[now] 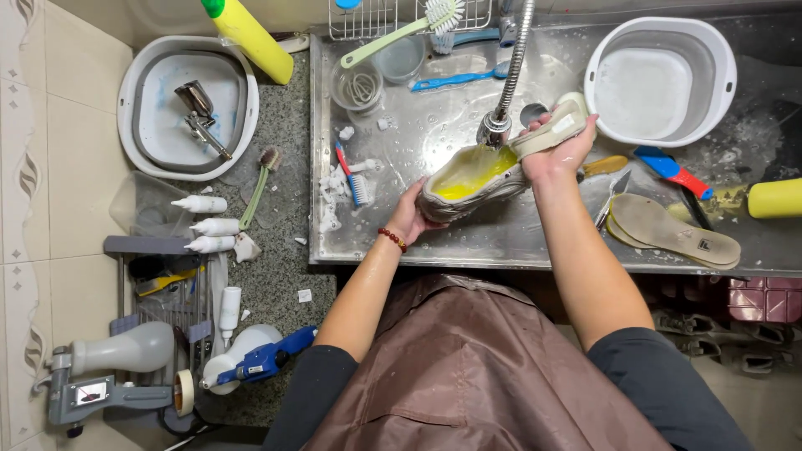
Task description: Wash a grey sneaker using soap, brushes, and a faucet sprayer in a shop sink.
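Both hands hold 1 grey shoe [468,179] with a yellow lining over the steel sink [401,242], right under the hose tap [494,127], whose spout sits just above the shoe's opening. The left hand [409,215], with a red bead bracelet [392,240] at the wrist, cups the toe end from below, its grip closed around the sole. The right hand [558,154] clamps the heel end, fingers pressed over the pale heel tab, its grip wrapped tight on the shoe. The shoe is tilted, opening up, lifted off the wet sink floor.

Just left of the shoe a red and blue toothbrush [355,177] lies among foam. Behind it stand a clear cup [356,83], a green dish brush [401,32] and a blue brush [455,79]. To the right sit a white basin [660,79], a red and blue tool [672,171], a yellow sponge [775,198] and 2 stacked insoles [672,230] near the sink's front edge.

On the speckled table [280,276] to the left are a white tub [188,104] holding an airbrush [200,117], a yellow bottle [249,38], a small brush with a green handle [257,188], 3 white squeeze bottles [205,224] and a blue and white tool [251,359]. The person wears a brown apron [468,376]
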